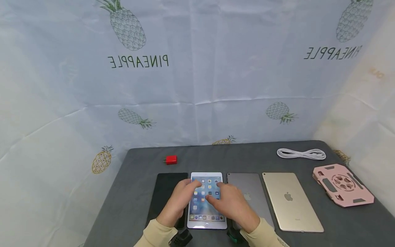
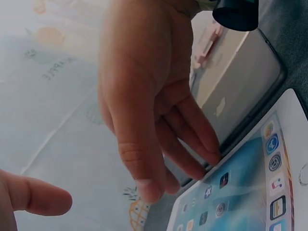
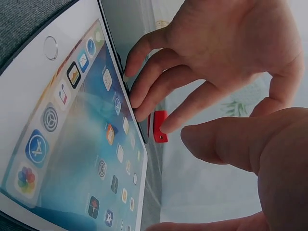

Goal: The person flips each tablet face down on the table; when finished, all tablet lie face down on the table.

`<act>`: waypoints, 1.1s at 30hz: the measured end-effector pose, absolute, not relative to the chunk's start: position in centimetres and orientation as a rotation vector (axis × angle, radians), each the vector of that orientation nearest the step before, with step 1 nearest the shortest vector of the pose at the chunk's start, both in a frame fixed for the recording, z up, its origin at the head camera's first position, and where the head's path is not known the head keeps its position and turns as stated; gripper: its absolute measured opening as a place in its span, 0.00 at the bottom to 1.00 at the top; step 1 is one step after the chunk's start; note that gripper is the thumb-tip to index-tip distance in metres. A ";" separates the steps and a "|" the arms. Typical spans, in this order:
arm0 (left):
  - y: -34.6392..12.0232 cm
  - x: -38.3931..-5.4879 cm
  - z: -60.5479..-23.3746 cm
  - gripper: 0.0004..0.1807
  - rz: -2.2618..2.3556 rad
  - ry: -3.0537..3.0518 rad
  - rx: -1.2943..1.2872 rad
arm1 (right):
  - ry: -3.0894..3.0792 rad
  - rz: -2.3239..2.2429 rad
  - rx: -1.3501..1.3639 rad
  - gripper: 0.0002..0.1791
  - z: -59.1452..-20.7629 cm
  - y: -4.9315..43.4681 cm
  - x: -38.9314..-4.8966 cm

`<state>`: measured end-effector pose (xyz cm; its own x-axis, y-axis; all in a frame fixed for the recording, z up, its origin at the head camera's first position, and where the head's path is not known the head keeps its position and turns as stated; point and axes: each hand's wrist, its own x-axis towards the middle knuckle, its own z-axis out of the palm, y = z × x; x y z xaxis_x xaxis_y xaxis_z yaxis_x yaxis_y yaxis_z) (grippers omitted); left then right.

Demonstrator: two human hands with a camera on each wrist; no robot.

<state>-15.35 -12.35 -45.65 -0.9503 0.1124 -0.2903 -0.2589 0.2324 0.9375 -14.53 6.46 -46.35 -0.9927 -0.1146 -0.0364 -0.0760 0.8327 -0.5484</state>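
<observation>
A white tablet (image 1: 202,207) lies face up on the dark table, its screen lit with rows of app icons. My left hand (image 1: 179,199) is over its left edge, thumb reaching above the screen. In the right wrist view, the fingertips of that left hand (image 3: 216,62) are right at the tablet's edge. On the other side, my right hand (image 1: 232,204) overlaps the tablet's right edge. Its loosely bent fingers reach down to the edge in the left wrist view, thumb apart from them. Neither hand grips anything.
A black tablet (image 1: 165,188) lies left of the white one. To the right are a grey tablet (image 1: 243,178) and a gold tablet (image 1: 290,206), backs up. Behind them lie a red charger plug (image 1: 171,160) and a white cable (image 1: 300,154). A pink case (image 1: 344,185) sits far right.
</observation>
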 end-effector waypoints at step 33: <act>-13.2 -15.7 -43.9 0.41 1.876 2.101 -0.148 | 2.824 -0.909 -0.066 0.39 -46.0 7.0 -15.0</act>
